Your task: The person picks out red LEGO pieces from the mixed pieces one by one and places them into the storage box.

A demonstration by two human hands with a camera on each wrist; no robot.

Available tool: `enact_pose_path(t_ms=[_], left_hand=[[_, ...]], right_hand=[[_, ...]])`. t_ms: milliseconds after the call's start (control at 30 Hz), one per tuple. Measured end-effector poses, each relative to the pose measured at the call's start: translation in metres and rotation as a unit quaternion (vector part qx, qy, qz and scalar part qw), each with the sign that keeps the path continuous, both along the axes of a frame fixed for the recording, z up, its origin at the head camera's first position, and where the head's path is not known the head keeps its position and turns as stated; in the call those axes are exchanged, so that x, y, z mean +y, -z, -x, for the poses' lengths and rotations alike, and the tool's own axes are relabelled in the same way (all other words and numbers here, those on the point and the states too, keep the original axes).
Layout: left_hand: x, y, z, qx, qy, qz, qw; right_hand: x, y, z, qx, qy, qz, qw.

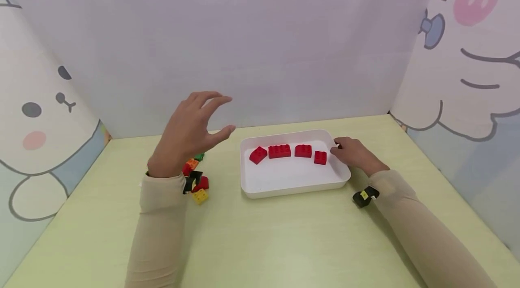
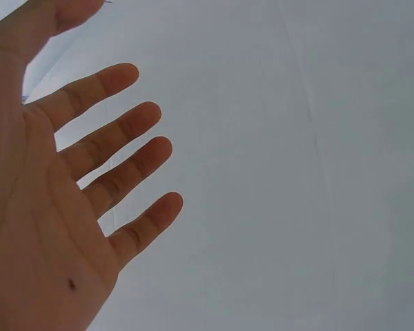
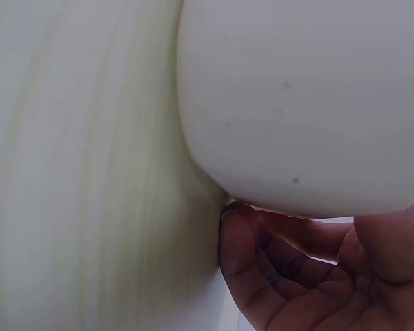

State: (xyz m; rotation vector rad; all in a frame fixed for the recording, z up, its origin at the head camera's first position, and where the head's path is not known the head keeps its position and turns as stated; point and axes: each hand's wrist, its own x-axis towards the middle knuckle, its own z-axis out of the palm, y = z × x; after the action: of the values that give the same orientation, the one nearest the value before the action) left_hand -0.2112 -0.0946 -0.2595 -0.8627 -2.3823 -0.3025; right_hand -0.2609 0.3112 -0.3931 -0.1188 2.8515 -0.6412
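My left hand (image 1: 188, 127) is raised over the table, left of a shallow white tray (image 1: 280, 180). Its fingers are spread and the palm holds nothing, as the left wrist view confirms. At the tray's right side my right hand (image 1: 354, 151) grips the rim, thumb over the edge. The right wrist view has its curled fingers (image 3: 238, 248) against the outside of the tray wall (image 3: 297, 103). Several red toy bricks lie in a row inside the tray, among them a long one (image 1: 279, 151) and a small one (image 1: 320, 157) nearest the right hand.
Below the left wrist sits a loose group of toy bricks, partly hidden: yellow (image 1: 200, 196), red (image 1: 204, 183), orange (image 1: 192, 163) and green (image 1: 200, 156). A pale wall (image 1: 252, 44) stands behind the table (image 1: 268, 243), with cartoon-printed panels on both sides.
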Motion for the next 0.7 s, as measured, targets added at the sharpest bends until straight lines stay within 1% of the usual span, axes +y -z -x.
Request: enact_pose_path(t_ms=[100, 200, 300, 433, 533, 633, 700], left_hand=[[-0.013, 0.002, -0.001, -0.009, -0.015, 0.007, 0.9998], [-0.019, 0.004, -0.001, -0.019, -0.025, 0.010, 0.9994], [-0.020, 0.005, -0.001, -0.027, -0.033, 0.011, 0.9990], [-0.020, 0.006, -0.001, -0.046, -0.043, 0.015, 0.9979], [-0.019, 0.008, -0.001, -0.082, -0.050, 0.025, 0.9951], [-0.019, 0.010, -0.001, -0.130, -0.061, 0.035, 0.9890], [-0.021, 0.012, -0.001, -0.155, -0.066, 0.045, 0.9847]], right_hand=[[0.000, 0.000, 0.000, 0.000, -0.003, 0.001, 1.000], [-0.001, 0.000, 0.000, 0.000, -0.004, 0.003, 1.000], [-0.003, -0.001, -0.001, 0.001, -0.007, 0.005, 1.000], [-0.004, -0.001, 0.000, -0.004, -0.006, 0.006, 1.000], [-0.003, 0.000, 0.001, -0.008, 0.001, 0.005, 1.000], [-0.002, 0.001, 0.001, -0.010, 0.004, 0.004, 1.000], [-0.001, 0.001, 0.001, -0.011, 0.005, 0.003, 1.000]])
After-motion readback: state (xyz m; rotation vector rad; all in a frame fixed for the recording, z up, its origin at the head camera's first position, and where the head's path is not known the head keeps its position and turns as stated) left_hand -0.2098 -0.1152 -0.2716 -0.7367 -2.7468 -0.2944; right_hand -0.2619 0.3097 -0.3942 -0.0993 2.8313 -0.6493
